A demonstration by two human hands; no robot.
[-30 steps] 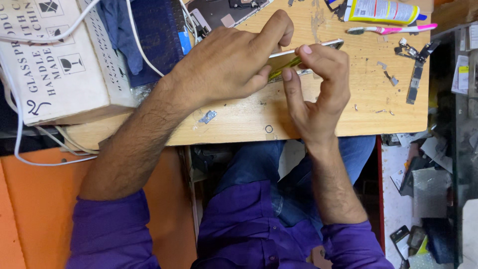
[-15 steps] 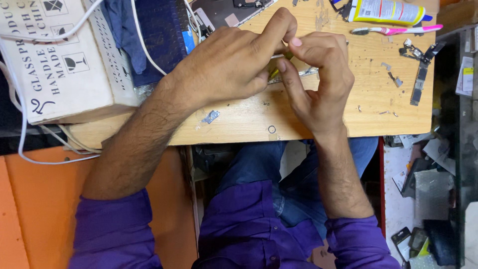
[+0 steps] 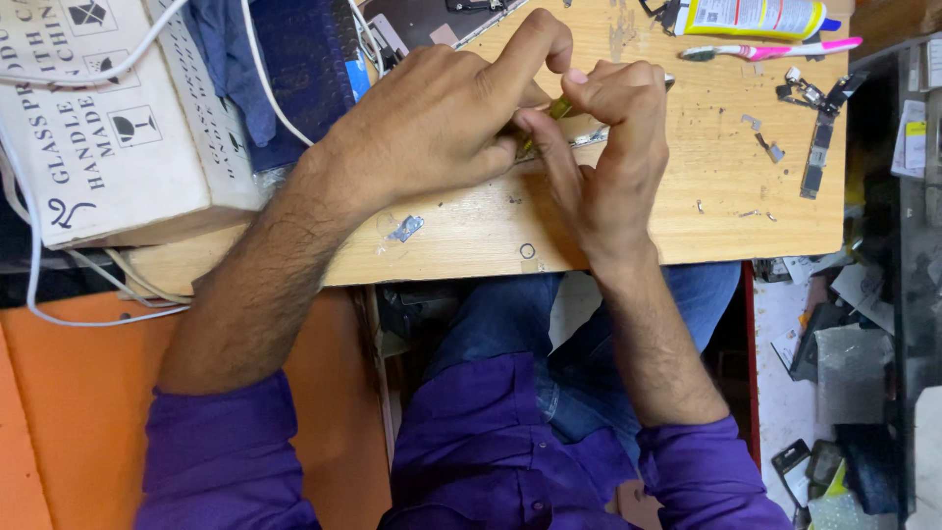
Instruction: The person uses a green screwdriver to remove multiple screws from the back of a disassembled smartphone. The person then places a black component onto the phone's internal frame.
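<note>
at your far left a white cardboard box [image 3: 108, 128] sits on the wooden table [image 3: 687, 196], a white cable [image 3: 29, 294] looping off the edge below it. a small metal bracket [image 3: 404, 229] lies on bare wood near the front edge. your left hand [image 3: 442, 118] is curled tight, fingers pinched on a thin yellow-green part [image 3: 557, 108] at mid-table; your right hand [image 3: 608, 157] touches it, closed on the same part. right of your hands the wood is open up to scattered small metal bits [image 3: 765, 147]. a pink toothbrush [image 3: 770, 49] and glue tube [image 3: 751, 17] lie along the back edge.
</note>
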